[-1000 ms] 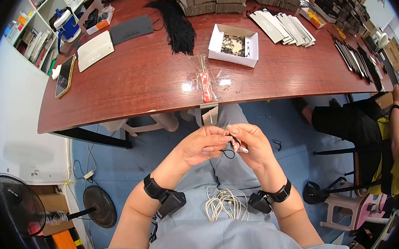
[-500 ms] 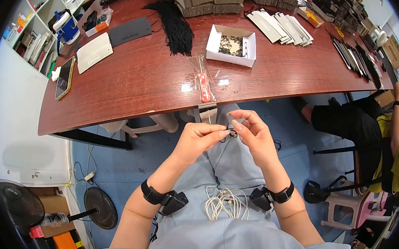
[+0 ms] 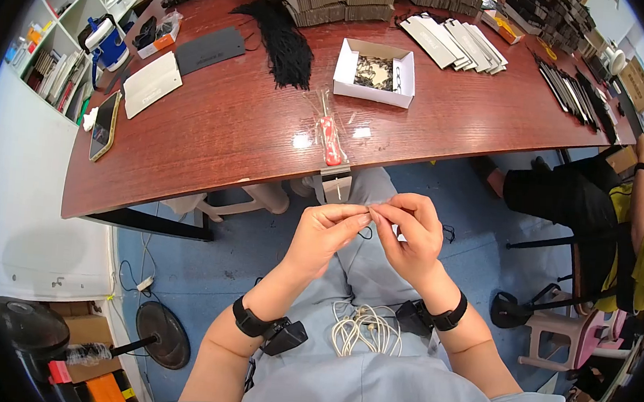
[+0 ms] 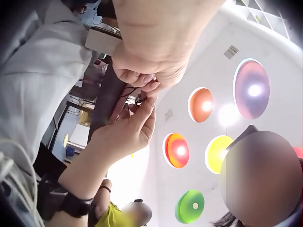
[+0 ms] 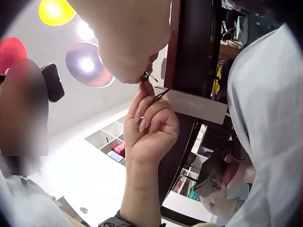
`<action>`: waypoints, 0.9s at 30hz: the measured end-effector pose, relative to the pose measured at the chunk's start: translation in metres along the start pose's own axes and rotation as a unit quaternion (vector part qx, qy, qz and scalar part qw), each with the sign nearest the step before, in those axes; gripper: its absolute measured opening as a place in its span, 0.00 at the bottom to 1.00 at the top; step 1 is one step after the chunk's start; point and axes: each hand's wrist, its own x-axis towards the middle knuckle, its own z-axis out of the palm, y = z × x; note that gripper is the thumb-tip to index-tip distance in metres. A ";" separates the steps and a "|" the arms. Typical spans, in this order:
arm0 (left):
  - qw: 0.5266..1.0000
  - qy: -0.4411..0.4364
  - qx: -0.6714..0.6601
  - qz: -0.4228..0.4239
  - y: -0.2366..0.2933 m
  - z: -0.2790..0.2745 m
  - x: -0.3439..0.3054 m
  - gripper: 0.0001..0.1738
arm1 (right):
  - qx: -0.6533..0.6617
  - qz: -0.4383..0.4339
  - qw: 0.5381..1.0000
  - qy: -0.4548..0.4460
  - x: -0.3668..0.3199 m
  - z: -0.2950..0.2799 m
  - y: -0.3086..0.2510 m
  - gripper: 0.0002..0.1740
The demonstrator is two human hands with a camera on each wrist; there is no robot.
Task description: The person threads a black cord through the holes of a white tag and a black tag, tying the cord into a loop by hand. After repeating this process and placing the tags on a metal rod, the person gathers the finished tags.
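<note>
In front of the lap, the left hand [image 3: 321,235] and right hand [image 3: 414,231] meet at their fingertips, above the knees and just off the table edge. Between thumb and forefinger the left hand pinches a thin black cord [image 3: 365,234], whose small loop hangs below the fingers. The right hand's thumb and forefinger pinch the same spot from the other side. In the right wrist view, black cord ends [image 5: 162,94] stick out past the left hand's curled fingers. A small dark piece sits at the fingertips, mostly hidden by them.
On the table [image 3: 229,137] lie a red-handled tool [image 3: 330,141], an open white box [image 3: 376,96] of small black pieces, a black cord bundle [image 3: 288,55] and white tags [image 3: 455,45]. A phone [image 3: 104,129] lies at left. Another person [image 3: 638,218] sits at right.
The right hand drew away from the left with its fingers spread, then came back to pinch at the left fingertips. The left hand kept its pinch; the cord loop now hangs below the fingers.
</note>
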 end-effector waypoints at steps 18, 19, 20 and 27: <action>0.997 -0.031 -0.059 -0.035 0.013 0.009 -0.007 0.08 | 0.298 0.150 0.943 -0.005 0.000 -0.016 0.002 0.12; 0.998 -0.028 -0.048 -0.032 0.015 0.010 -0.007 0.08 | 0.299 0.150 0.943 -0.005 0.003 -0.016 0.003 0.12; 0.998 -0.028 -0.047 -0.032 0.015 0.010 -0.007 0.08 | 0.343 0.238 0.908 -0.040 0.007 -0.017 0.003 0.11; 0.999 -0.034 0.020 0.005 0.016 0.009 -0.008 0.09 | 0.483 0.444 0.733 -0.178 0.002 -0.022 0.008 0.10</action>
